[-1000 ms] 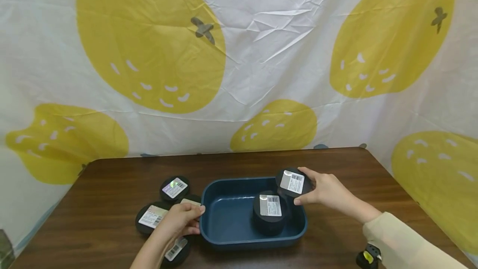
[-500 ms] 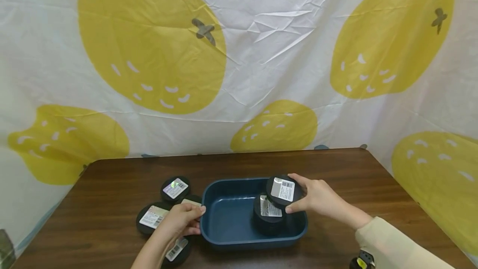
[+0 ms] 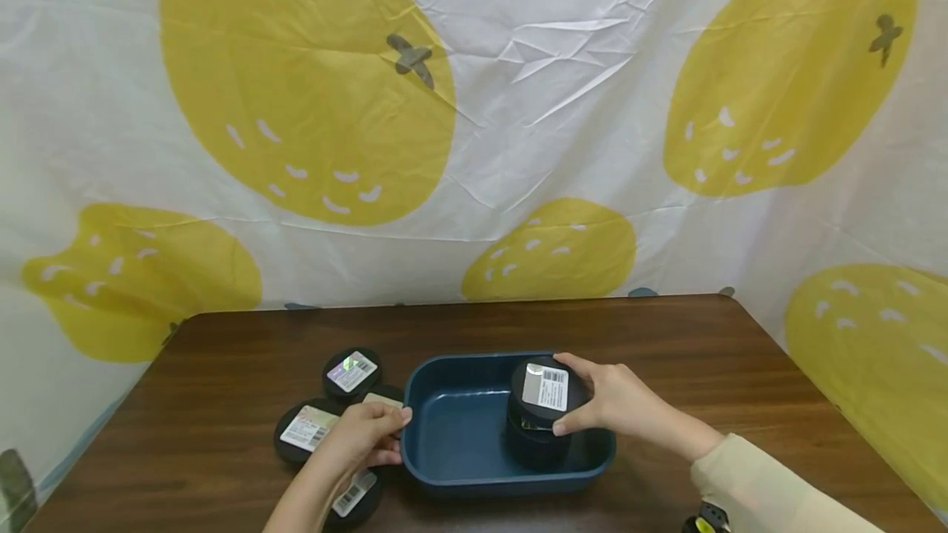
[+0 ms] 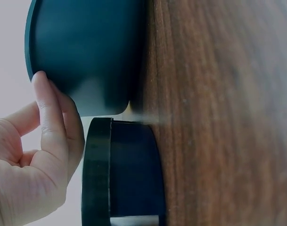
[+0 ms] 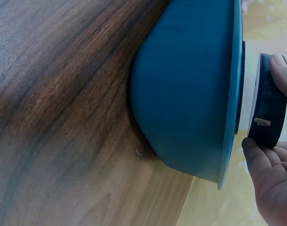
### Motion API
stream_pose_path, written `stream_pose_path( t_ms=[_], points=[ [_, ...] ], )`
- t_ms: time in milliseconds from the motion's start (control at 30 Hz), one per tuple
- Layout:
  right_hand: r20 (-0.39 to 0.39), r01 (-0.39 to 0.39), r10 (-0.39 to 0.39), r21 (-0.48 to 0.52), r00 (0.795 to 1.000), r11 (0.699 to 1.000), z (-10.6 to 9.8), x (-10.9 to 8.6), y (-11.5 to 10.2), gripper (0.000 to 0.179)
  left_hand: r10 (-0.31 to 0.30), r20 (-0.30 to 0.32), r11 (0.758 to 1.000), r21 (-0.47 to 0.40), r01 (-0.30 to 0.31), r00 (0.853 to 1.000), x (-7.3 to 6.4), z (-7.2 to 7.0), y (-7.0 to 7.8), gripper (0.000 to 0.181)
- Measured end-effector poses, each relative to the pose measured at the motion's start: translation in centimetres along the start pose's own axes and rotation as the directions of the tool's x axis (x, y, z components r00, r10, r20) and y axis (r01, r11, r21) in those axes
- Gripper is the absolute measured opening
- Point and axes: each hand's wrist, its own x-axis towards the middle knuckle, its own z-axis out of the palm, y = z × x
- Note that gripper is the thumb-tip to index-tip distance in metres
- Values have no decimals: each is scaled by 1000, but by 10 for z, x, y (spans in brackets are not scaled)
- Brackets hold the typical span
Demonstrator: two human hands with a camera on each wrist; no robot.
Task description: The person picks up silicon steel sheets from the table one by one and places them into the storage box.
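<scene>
Backdrop: white cloth point(image 3: 496, 130) with big yellow fruit prints, creased, hanging behind and to the right of the work.
Tabletop: dark brown wood grain point(image 3: 681, 360), its back edge near the cloth.
Tray: blue, deep, rounded corners point(image 3: 455, 438); sits flat on the tabletop, wider than it is deep. Left part of its floor bare.
In tray: a black tub point(image 3: 536, 452) on the right side, mostly hidden from above by the one held over it. Its top edge shows just past the rim in the right wrist view. Whether anything fills the tubs cannot be told.
Right hand: point(image 3: 611, 403) grip clamped on the sides of a labelled tub point(image 3: 545, 391), thumb and fingers apart across it. Side hold leaves the underside free, which would suit stacking.
Held tub: directly above the lower one, about level, label up; right wrist view shows a gap between the two.
Left hand: point(image 3: 364, 437) grip clamped at the tray's left rim, likely to steady it against a nudge.
Loose tubs: four left of the tray, labels up: back point(image 3: 351, 373), left point(image 3: 304, 433), front point(image 3: 354, 500), and one half hidden point(image 3: 384, 395) close beside the tray wall.
Sleeve: pale, right arm point(image 3: 770, 488).
</scene>
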Motion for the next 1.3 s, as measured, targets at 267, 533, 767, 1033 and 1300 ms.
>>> stream_pose_path(
  t_ms=[267, 533, 767, 1033, 1300],
  points=[
    [39, 20, -20, 12, 999, 1000, 5, 1, 1, 93, 1, -3, 1000, -4, -1, 1000, 0, 0, 0, 25],
    [61, 25, -25, 15, 998, 1000, 5, 1, 0, 94, 13, 1, 1000, -15, -13, 1000, -1, 0, 1, 24],
    [73, 33, -34, 9, 997, 999, 5, 1, 0, 95, 7, 2, 1000, -15, -7, 1000, 0, 0, 0, 24],
    [78, 49, -49, -4, 996, 999, 5, 2, -1, 95, 8, 4, 1000, -18, -8, 1000, -1, 0, 2, 25],
    [85, 52, -49, -30, 995, 998, 5, 2, -1, 94, -9, -2, 1000, -14, 9, 1000, -3, 1, 4, 25]
  ],
)
